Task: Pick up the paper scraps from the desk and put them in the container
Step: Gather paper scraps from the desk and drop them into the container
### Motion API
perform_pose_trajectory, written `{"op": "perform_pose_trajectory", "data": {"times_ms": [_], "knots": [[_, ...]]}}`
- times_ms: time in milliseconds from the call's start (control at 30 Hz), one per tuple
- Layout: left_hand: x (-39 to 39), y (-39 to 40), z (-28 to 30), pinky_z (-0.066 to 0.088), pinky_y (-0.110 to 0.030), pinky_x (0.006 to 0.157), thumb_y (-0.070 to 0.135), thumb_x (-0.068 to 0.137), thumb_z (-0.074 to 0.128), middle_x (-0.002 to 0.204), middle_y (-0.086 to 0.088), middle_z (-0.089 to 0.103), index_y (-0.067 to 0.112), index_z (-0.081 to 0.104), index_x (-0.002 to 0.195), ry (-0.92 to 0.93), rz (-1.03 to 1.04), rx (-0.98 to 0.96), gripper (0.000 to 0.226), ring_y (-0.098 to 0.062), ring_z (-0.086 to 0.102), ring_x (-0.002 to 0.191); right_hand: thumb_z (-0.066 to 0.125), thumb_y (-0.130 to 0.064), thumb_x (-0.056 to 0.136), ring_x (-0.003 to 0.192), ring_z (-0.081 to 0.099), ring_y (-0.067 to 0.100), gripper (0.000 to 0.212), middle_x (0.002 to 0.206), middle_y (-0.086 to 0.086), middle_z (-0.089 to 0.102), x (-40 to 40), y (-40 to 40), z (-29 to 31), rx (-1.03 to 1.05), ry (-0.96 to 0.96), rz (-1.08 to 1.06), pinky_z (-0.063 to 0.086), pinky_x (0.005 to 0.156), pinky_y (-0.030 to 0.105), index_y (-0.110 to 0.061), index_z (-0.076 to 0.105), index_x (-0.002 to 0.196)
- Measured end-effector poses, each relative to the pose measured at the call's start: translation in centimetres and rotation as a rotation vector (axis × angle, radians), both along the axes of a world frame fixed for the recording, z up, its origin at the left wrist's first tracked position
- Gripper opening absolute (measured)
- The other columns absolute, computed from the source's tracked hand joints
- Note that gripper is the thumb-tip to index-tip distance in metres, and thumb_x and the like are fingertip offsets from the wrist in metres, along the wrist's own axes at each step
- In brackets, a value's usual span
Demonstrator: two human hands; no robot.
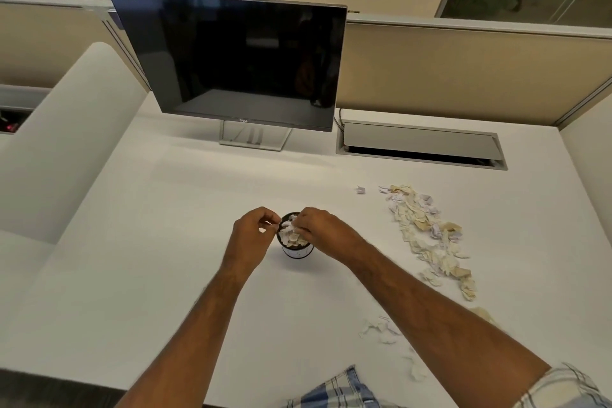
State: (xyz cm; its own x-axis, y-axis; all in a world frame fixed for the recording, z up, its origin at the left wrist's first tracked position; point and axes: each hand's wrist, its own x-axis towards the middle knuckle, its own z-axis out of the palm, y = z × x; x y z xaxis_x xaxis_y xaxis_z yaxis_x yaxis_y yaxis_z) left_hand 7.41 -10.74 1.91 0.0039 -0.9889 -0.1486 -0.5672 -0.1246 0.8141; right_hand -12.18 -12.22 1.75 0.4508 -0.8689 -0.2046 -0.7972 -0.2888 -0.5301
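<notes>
At the bottom of the frame I see two bare forearms reaching up toward the centre, with checked sleeves at the lower edge. Just right of them, low in the frame, a few loose paper scraps lie on the white desk. They look feather-light, soft and crumpled, so I judge they are best pinched in small bunches with the fingertips and could flutter away if dropped from high up. At centre, both hands meet over a small dark container, already heaped with scraps. The left hand has its fingers curled and seems to pinch a small white scrap at the rim. The right hand has curled fingers pressing or pinching scraps at the container's mouth. At centre right, a long trail of cream and white scraps waits. Farther up stands a dark monitor.
</notes>
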Motion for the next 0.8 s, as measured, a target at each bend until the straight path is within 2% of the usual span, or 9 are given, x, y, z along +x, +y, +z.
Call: {"op": "perform_pose_trajectory", "data": {"times_ms": [167,300,367,500,800], "knots": [[-0.2,-0.1,-0.4,0.047,-0.007,0.068,0.004,0.089,0.069,0.088,0.012,0.071,0.025,0.068,0.085,-0.025,-0.011,-0.025,0.021,-0.002,0.065,0.080,0.048,-0.021,0.102,0.113,0.060,0.020,0.032,0.128,0.001,0.063,0.1,0.5,0.2,-0.003,-0.021,0.005,0.053,0.091,0.035,-0.021,0.062,0.131],[-0.4,-0.1,-0.6,0.046,-0.008,0.068,0.006,0.089,0.070,0.088,0.013,0.070,0.026,0.067,0.084,-0.044,-0.007,-0.043,0.020,-0.003,0.064,0.082,0.051,-0.011,0.096,0.103,0.059,0.018,0.029,0.115,-0.001,0.062,-0.5,0.5,0.5,-0.059,-0.143,-0.095,0.052,0.086,0.036,-0.023,0.062,0.120],[-0.6,0.0,-0.6,0.047,-0.013,0.071,0.006,0.089,0.069,0.089,0.013,0.069,0.026,0.067,0.085,-0.062,-0.014,-0.055,0.021,-0.004,0.064,0.084,0.052,-0.007,0.095,0.101,0.057,0.017,0.025,0.109,-0.001,0.060,-1.1,0.4,0.4,-0.128,-0.160,-0.139,0.051,0.084,0.035,-0.020,0.063,0.113],[-0.8,0.2,-0.5,0.051,-0.023,0.077,0.007,0.089,0.069,0.090,0.015,0.068,0.027,0.066,0.086,-0.083,-0.027,-0.081,0.021,-0.005,0.063,0.088,0.061,-0.015,0.094,0.090,0.056,0.010,0.010,0.096,-0.009,0.058,-2.6,0.7,-0.2,-0.139,-0.226,-0.236,0.051,0.079,0.031,-0.024,0.063,0.098],[-5.6,-0.7,0.8,0.051,-0.028,0.086,0.016,0.091,0.069,0.092,0.018,0.065,0.031,0.066,0.087,-0.135,-0.232,-0.125,0.016,-0.009,0.060,0.097,0.069,-0.017,0.090,0.083,0.060,0.001,0.010,0.091,-0.012,0.062,-8.1,2.9,-2.6,-0.062,-0.260,-0.475,0.049,0.073,0.016,-0.026,0.067,0.095]]}}
